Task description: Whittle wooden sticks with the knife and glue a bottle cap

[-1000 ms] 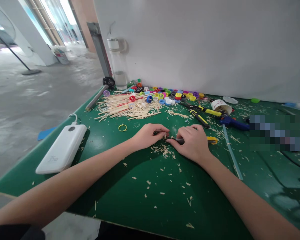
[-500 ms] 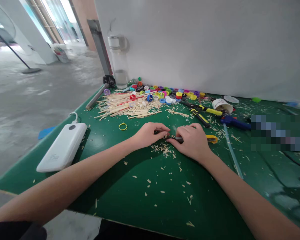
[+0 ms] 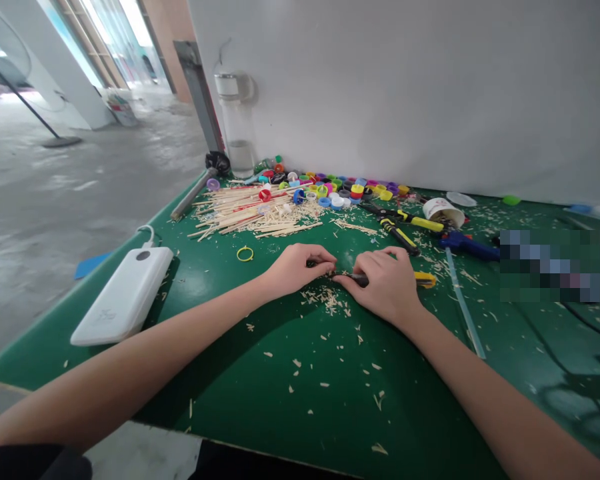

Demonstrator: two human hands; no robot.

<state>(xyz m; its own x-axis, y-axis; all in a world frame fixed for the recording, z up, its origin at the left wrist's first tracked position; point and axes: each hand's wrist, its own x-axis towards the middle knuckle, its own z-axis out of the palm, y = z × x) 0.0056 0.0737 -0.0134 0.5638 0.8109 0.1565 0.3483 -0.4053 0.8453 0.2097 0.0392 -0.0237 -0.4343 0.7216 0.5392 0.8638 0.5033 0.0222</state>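
Note:
In the head view, my right hand [image 3: 386, 280] is closed round a utility knife [image 3: 425, 279] whose yellow end sticks out to the right. The knife's front part points left toward my fingertips on the other side. My left hand [image 3: 300, 268] is closed in a pinch on a small dark piece [image 3: 311, 263], mostly hidden by the fingers; I cannot make out what it is. Both hands are close together over the green table [image 3: 280, 413]. Pale wood shavings [image 3: 330, 301] lie just below the fingertips.
Behind the hands lie wooden sticks [image 3: 240, 210] and colourful bottle caps [image 3: 337, 200]. Pliers [image 3: 400, 233], a tipped white cup [image 3: 444, 212], a blue glue gun [image 3: 467, 247] and a clear stick [image 3: 463, 300] are right. A white power bank [image 3: 125, 293] and yellow ring [image 3: 245, 253] are left.
My left fingertips have shifted very slightly left. My right hand keeps its hold on the knife, and the whole view has drifted slightly.

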